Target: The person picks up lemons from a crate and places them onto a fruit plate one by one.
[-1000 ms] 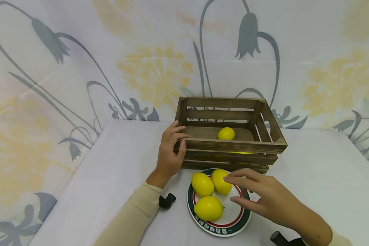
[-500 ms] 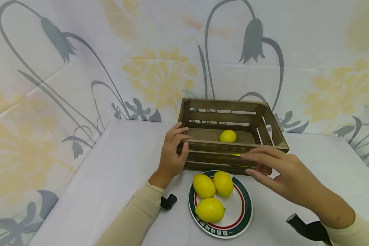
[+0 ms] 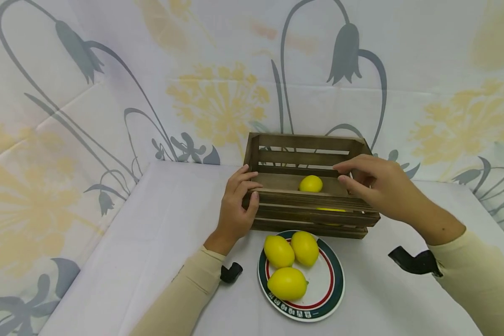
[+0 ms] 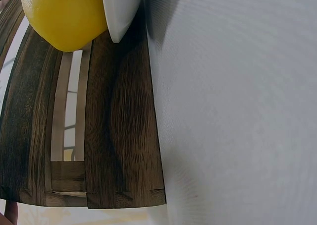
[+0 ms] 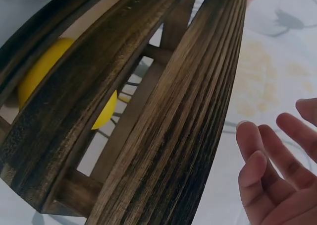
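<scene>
In the head view, my left hand (image 3: 237, 205) holds the left front corner of a brown slatted wooden crate (image 3: 311, 203), fingers over the rim and thumb on the front. My right hand (image 3: 380, 184) hovers above the crate's right end, thumb and fingers loosely bent. Nothing shows between its fingers (image 5: 248, 140) in the right wrist view. One lemon (image 3: 311, 184) lies inside the crate, and more yellow (image 3: 331, 210) shows through the front gap. Three lemons, among them a front one (image 3: 287, 283), sit on a green-rimmed plate (image 3: 338, 284) before the crate.
A white cloth (image 3: 185, 210) covers the table. Behind the crate stands a floral-printed cloth backdrop (image 3: 218, 102). Black curved pieces stick out at both sleeves, one by the left wrist (image 3: 232, 273) and one by the right (image 3: 413, 261).
My right hand has moved from over the plate, up and to the right, to the crate's right end. The left hand stays at the corner, and the lemons lie where they were.
</scene>
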`<state>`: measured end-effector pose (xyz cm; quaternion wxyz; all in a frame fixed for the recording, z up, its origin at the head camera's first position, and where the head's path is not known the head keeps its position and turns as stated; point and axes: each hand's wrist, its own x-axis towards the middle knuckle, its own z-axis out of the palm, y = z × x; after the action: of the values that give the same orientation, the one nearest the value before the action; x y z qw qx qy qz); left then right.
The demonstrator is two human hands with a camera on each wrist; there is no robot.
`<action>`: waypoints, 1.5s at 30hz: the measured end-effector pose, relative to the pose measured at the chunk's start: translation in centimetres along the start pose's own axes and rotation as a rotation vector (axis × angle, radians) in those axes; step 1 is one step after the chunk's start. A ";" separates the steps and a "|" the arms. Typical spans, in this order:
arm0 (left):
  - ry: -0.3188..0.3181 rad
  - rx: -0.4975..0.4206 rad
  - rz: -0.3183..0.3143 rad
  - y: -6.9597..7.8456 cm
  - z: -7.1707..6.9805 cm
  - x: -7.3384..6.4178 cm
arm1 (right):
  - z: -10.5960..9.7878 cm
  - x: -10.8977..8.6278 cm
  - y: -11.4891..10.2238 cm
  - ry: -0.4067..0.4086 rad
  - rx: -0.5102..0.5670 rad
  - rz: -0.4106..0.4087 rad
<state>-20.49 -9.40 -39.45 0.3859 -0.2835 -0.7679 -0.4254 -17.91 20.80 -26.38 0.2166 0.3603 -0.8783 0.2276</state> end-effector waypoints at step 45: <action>-0.002 -0.003 0.014 -0.4 0.1 -0.1 | 6.4 4.7 6.6 -0.706 0.144 0.343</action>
<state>-20.76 -9.52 -39.73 0.3876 -0.2897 -0.7657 -0.4236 -27.16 18.88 -30.56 -0.1654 0.2788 -0.9280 0.1835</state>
